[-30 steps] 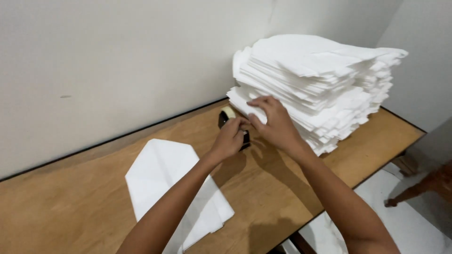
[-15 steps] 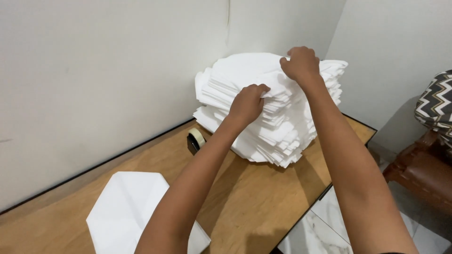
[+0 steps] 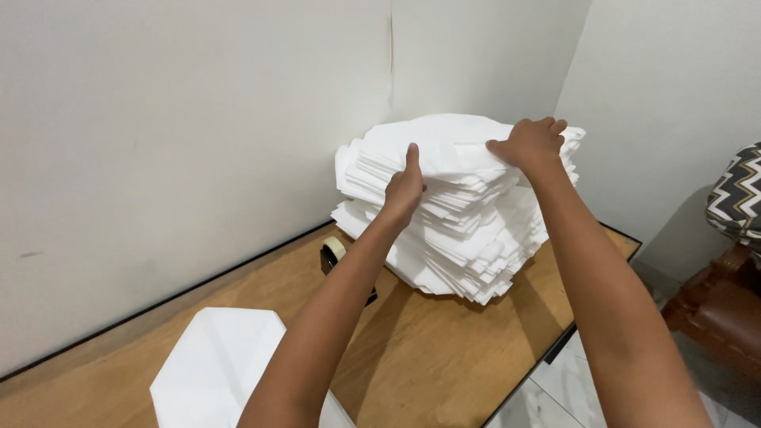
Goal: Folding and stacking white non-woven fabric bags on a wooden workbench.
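Two bare hands on a tall stack of white paper sheets

Two forearms reaching up from the 6 o'clock edge toward a tall stack of white paper sheets [image 3: 460,214], piled in the corner of a wooden table [image 3: 444,357] at about 1 o'clock from the picture's centre. Stack made of many flat folded white sheets, edges uneven and stepped, leaning slightly outward toward the table's near edge.

Left hand [image 3: 404,190] pressed against the stack's front face near its top, thumb pointing up along the topmost sheets, fingers curled under a layer; seems to pinch the upper sheets, though the fingertips are hidden. Right hand [image 3: 531,143] at 3 o'clock from the left one, laid on the top of the stack, fingers stretched across the upper sheet and thumb tucked at its front edge, gripping the top layer's rim.

Roll of tape in a dark dispenser [image 3: 333,254] at 8 o'clock from the stack, touching or just beside its lowest sheets, partly hidden by the left forearm. Single folded white sheet [image 3: 218,361] with angled corners lying flat on the table at 7 o'clock, well apart from the stack.

Plain pale walls [image 3: 198,119] meeting in a corner behind the stack. Cushion with black-and-white zigzag pattern [image 3: 737,194] on a brown seat at the 3 o'clock edge. Pale tiled floor [image 3: 547,396] beyond the table's edge at 5 o'clock.
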